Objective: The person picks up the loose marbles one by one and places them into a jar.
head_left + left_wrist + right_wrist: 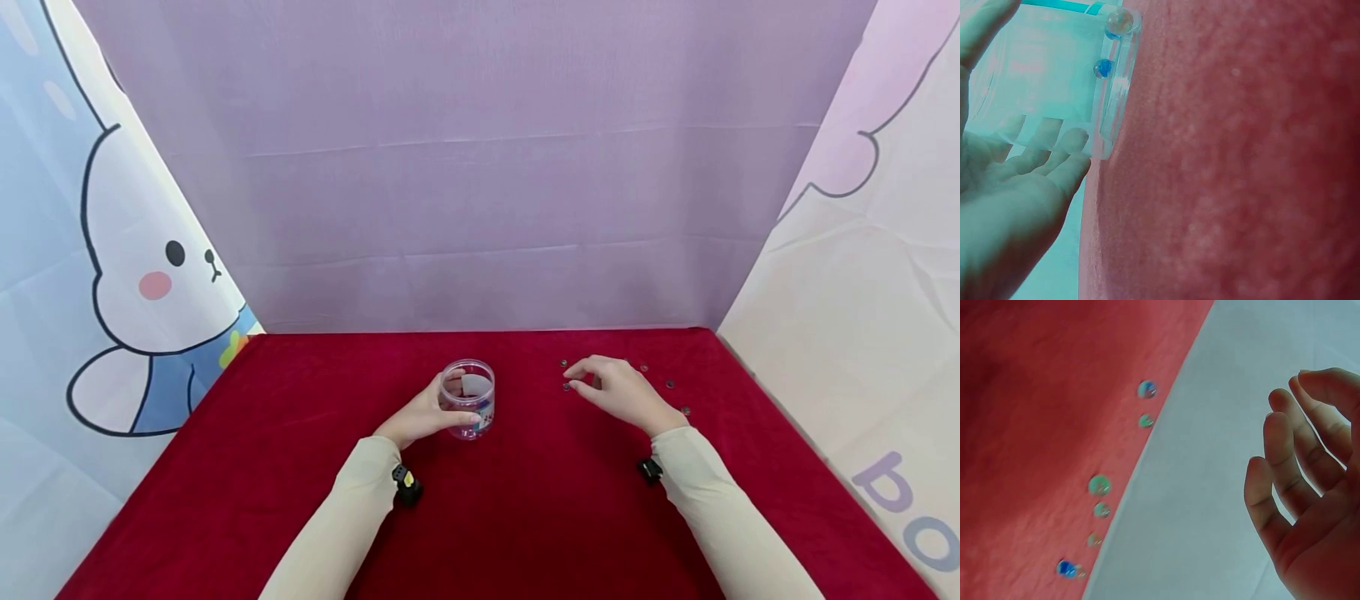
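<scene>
My left hand grips a clear plastic jar, thumb across the near side and fingers round the far side. The jar is upright with an open mouth, and a printed label shows on its wall. In the left wrist view, two glass marbles show near the jar's base. On the right, my right hand hovers over the cloth, its fingers loosely bent and thumb and index slightly apart. A small marble lies right by the thumb tip. Nothing shows between the fingers of the right hand in the right wrist view.
Several marbles lie scattered on the red cloth, around and beyond the right hand. A purple curtain stands behind the table. Printed panels flank it: a cartoon panel at left and a pale one at right.
</scene>
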Demonstrator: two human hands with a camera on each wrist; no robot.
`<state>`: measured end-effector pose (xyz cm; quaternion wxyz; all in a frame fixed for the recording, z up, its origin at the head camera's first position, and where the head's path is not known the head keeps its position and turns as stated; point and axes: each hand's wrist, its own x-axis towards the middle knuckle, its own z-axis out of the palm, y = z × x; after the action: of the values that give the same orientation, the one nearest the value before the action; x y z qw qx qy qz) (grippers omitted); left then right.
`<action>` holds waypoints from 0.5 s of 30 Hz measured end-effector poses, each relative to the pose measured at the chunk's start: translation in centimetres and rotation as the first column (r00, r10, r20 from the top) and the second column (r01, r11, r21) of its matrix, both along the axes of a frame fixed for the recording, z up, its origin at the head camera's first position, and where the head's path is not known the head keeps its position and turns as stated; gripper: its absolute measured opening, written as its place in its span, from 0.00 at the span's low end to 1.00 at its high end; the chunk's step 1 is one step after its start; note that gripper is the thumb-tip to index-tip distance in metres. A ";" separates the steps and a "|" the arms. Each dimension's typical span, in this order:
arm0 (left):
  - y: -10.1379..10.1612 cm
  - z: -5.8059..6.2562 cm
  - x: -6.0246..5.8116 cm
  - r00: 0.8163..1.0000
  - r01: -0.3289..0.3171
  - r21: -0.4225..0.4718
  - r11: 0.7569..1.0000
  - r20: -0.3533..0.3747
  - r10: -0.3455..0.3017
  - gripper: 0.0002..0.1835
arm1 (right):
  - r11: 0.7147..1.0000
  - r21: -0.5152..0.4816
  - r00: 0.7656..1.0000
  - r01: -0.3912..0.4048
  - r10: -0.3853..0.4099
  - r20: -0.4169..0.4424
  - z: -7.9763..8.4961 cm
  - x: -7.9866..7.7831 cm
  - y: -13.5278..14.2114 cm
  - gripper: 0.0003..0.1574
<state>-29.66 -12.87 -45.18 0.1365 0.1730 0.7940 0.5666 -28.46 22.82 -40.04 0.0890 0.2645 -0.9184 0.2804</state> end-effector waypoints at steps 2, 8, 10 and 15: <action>0.0 0.0 0.0 1.000 0.000 -0.001 1.000 0.000 0.000 0.51 | 1.000 0.008 1.000 0.012 -0.012 0.005 -0.2 -0.1 0.5 0.12; 0.0 -0.1 -0.1 1.000 0.001 0.000 1.000 -0.003 -0.001 0.51 | 0.998 0.034 0.999 0.047 -0.047 0.012 -0.9 -0.4 1.6 0.13; 0.0 -0.1 -0.1 1.000 0.002 0.001 1.000 -0.003 -0.002 0.51 | 0.998 0.036 0.998 0.059 -0.060 0.009 -1.1 -0.6 1.9 0.12; 0.0 -0.1 0.0 1.000 -0.001 -0.005 1.000 0.000 0.001 0.51 | 0.994 0.031 0.995 0.103 -0.103 -0.004 -1.6 -1.0 2.6 0.12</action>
<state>-29.69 -12.84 -45.30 0.1367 0.1723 0.7956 0.5645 -29.42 25.42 -41.60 0.1005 0.2184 -0.9350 0.2606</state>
